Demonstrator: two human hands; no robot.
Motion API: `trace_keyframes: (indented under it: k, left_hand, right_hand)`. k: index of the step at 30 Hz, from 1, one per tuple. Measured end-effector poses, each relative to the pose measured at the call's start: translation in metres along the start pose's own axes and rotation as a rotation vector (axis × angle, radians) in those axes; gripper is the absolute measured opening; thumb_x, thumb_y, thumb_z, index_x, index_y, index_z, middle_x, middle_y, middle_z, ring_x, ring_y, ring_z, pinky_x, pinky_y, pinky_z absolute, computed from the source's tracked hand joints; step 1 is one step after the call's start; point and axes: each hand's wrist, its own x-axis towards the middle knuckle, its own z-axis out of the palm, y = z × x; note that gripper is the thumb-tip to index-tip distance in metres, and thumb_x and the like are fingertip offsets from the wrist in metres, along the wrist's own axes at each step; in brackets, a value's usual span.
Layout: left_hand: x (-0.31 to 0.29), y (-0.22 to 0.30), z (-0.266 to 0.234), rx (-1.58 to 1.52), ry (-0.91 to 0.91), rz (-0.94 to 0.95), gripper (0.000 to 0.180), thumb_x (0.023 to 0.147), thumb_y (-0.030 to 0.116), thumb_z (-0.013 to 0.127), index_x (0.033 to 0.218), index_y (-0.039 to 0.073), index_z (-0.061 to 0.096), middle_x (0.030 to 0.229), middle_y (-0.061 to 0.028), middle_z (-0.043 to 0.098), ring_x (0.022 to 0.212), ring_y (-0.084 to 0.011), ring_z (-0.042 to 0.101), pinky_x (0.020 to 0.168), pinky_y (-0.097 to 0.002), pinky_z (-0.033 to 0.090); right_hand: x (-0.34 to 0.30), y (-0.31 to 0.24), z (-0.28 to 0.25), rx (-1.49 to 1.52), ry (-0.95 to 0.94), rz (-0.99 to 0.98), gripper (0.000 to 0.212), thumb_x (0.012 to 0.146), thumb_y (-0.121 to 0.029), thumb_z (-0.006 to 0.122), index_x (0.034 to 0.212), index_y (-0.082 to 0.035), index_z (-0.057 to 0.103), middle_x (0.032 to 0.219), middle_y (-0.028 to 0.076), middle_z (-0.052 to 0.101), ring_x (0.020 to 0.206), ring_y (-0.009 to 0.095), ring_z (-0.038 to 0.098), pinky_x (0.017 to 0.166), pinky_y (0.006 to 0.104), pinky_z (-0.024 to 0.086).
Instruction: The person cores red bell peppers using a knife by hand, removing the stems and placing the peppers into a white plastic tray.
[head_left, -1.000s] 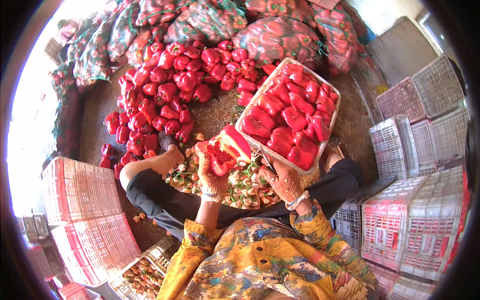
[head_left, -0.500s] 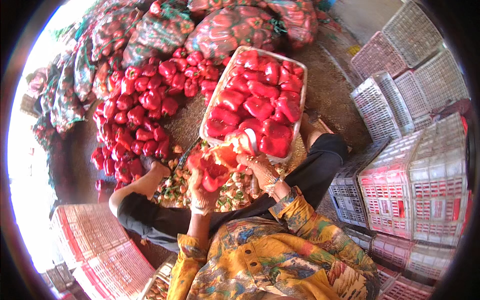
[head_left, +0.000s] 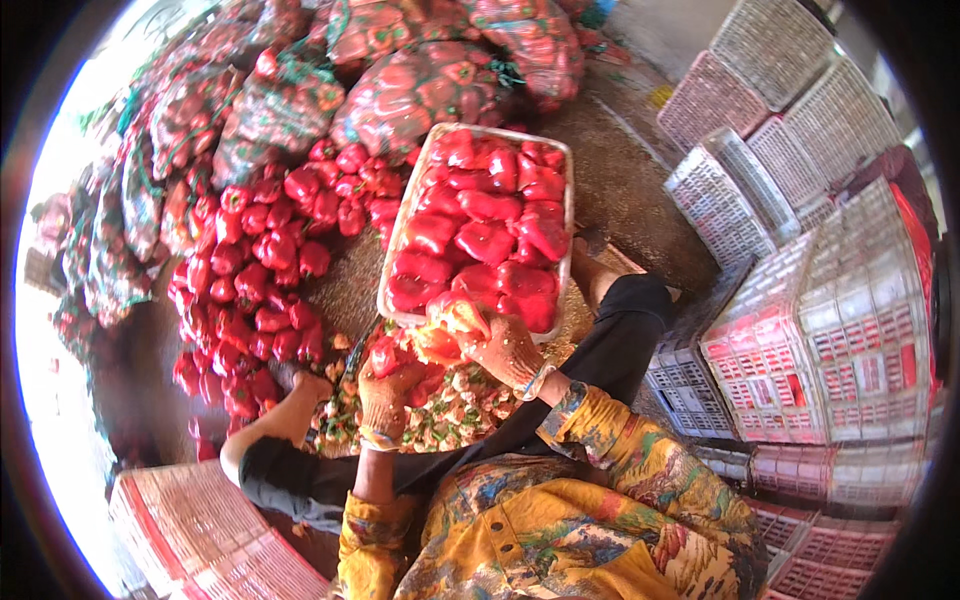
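My left hand [head_left: 390,402], in a knitted work glove, is closed round a red bell pepper [head_left: 388,356]. Beside it, my gloved right hand [head_left: 510,355] grips a paler orange-red pepper piece [head_left: 448,328], its details smeared by motion. Both hands are above a heap of pepper cores and trimmings [head_left: 455,412] between my legs. Just beyond them stands a pale plastic crate [head_left: 392,270] heaped with glossy red peppers [head_left: 485,242]; the pepper piece overlaps its near edge in view.
Whole red peppers [head_left: 265,250] lie piled on the floor to the left. Stuffed mesh sacks of peppers [head_left: 420,95] line the back. Stacked plastic crates [head_left: 765,350] rise on the right, with another upturned-looking crate [head_left: 200,520] at the lower left.
The hollow opening of the pepper in my left hand has turned out of view. My right hand has rolled over, its back now showing. The whole scene has shifted left with the head.
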Motion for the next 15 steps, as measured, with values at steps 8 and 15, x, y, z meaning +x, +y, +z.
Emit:
trace_keyframes:
  k: [8,15]
  left_hand:
    - [0.052,0.004,-0.049,1.003,-0.065,0.330,0.033,0.080,0.016,0.078,0.111,0.011,0.069,0.092,-0.0102,0.075,0.084,-0.0226,0.074,0.075,-0.0348,0.057]
    - [0.208,0.043,0.046,0.684,0.260,0.970,0.066,0.082,0.009,0.078,0.142,0.007,0.051,0.122,-0.0159,0.066,0.116,-0.0312,0.063,0.095,-0.0373,0.052]
  right_hand:
    - [0.034,0.040,-0.087,-0.276,0.187,-0.137,0.037,0.085,-0.027,0.073,0.118,-0.013,0.063,0.092,0.018,0.070,0.086,0.041,0.068,0.073,0.0497,0.054]
    - [0.150,0.071,-0.144,-0.451,0.672,-0.088,0.049,0.083,-0.013,0.071,0.129,-0.014,0.056,0.116,0.015,0.063,0.101,0.042,0.065,0.082,0.0493,0.054]
